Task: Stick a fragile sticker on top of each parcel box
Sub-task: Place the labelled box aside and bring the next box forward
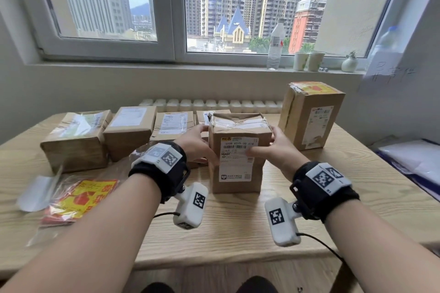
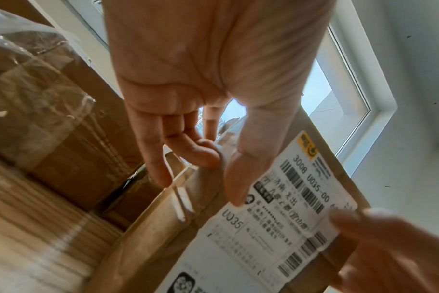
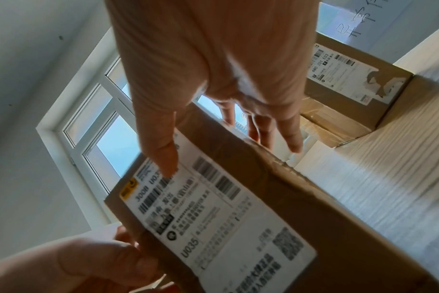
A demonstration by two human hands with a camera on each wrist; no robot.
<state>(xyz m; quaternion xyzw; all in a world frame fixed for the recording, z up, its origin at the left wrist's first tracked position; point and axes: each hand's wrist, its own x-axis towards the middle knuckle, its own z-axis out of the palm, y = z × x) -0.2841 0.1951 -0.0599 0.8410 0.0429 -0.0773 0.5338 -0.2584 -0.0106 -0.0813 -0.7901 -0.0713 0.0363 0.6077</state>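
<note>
Upright, one parcel box (image 1: 239,150) clasped between left hand (image 1: 194,147) and right hand (image 1: 276,147), thumbs on its label. Behind, five more boxes on the counter (image 1: 238,221). Near left, one pack of fragile stickers (image 1: 81,195).

desk (image 1: 238,221) centre: upright parcel box (image 1: 238,173) | 2 o'clock: taller box (image 1: 312,116), well apart | 10–11 o'clock: row of boxes (image 1: 128,131) | 8 o'clock: sticker sheets (image 1: 81,197) at near edge | 12 o'clock, behind desk: windowsill (image 1: 166,66) with bottle (image 1: 276,45), cups (image 1: 308,60)
</note>
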